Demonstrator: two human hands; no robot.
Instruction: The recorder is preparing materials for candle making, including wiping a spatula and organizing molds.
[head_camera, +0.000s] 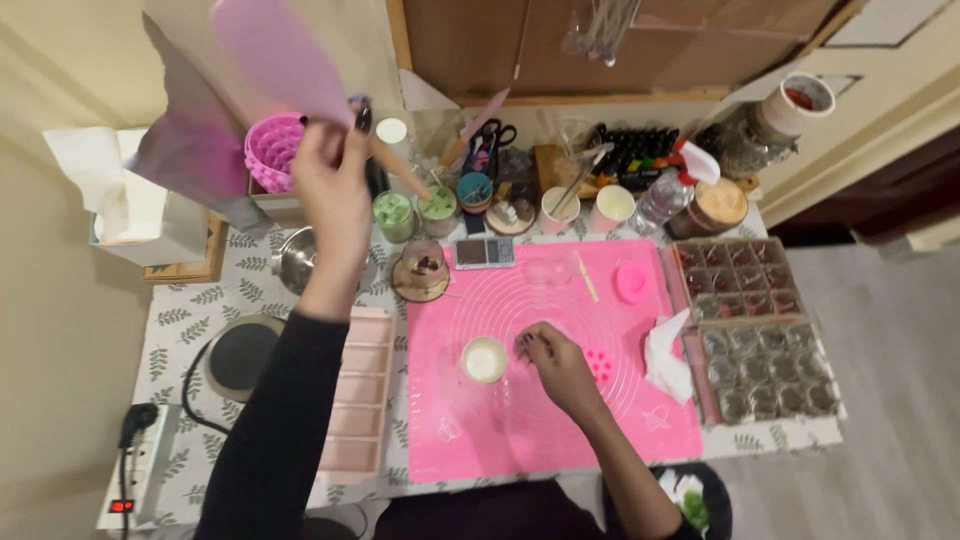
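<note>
Left hand (335, 175), raised above the pink mat (550, 350), pinches a lilac sheet (280, 55), possibly a silicone scraper. Right hand (560, 365) rests on the mat, fingers curled narrow, beside a cup (484, 359). Scale (485, 251) behind; trays (760, 330) right; pink mould (358, 395) left. Leaf-print table (190, 320).

Leaf-patterned table (190, 330) (pink mat (560, 420) atop)

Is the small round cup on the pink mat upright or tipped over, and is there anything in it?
Upright and filled: the cup shows its round rim from above, with pale cream content inside, on the pink mat beside the right hand.
</note>
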